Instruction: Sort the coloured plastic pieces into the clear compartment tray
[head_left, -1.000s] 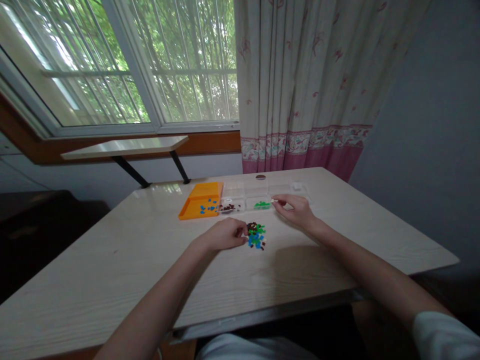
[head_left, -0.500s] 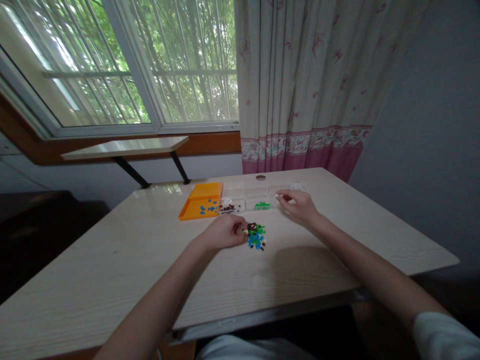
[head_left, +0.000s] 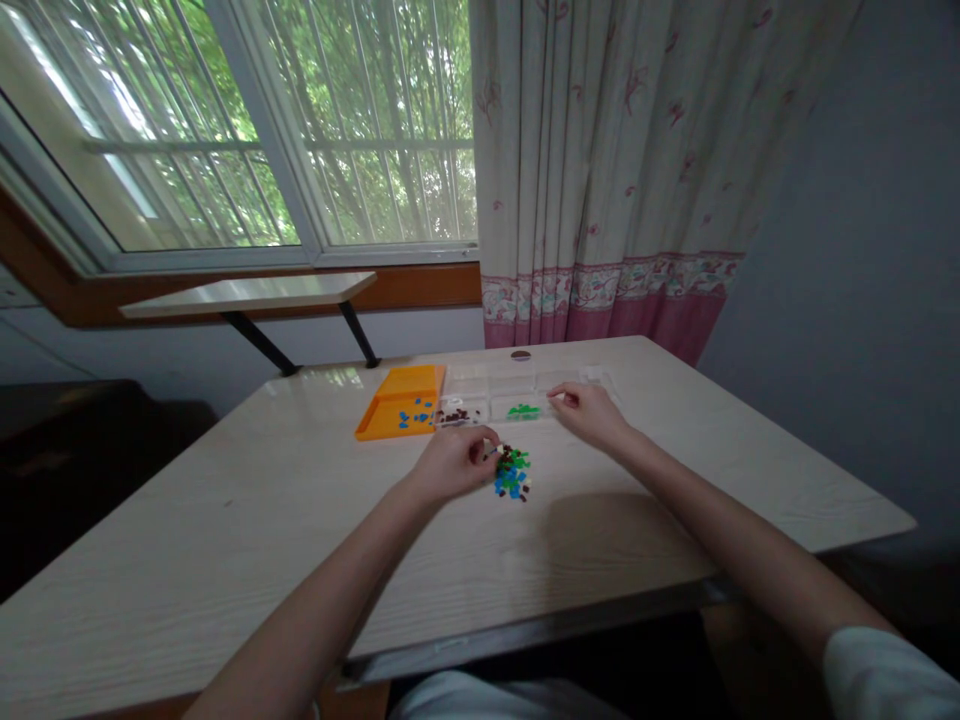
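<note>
A small mixed pile of green, blue, dark brown and whitish plastic pieces (head_left: 513, 476) lies on the table. My left hand (head_left: 457, 464) is at the pile's left edge, thumb and forefinger pinched on what looks like a small white piece (head_left: 500, 449). Over the right part of a clear compartment box (head_left: 513, 383) is my right hand (head_left: 591, 414), its fingertips closed together; what they hold is too small to make out. Inside the box, green pieces (head_left: 523, 411) fill a front compartment, with dark brown pieces (head_left: 457, 416) in the one to its left.
Left of the clear box stands an open orange tray (head_left: 367, 432) with several blue pieces (head_left: 415, 413) in it. A dark round spot (head_left: 520, 355) is near the table's back edge. A raised shelf (head_left: 255, 292) on black supports stands at the back left, below the window.
My left hand has shifted slightly up and right at the pile, the white piece at its fingertips moving too. My right fingertips have dipped a little, and their white piece no longer shows clearly.
</note>
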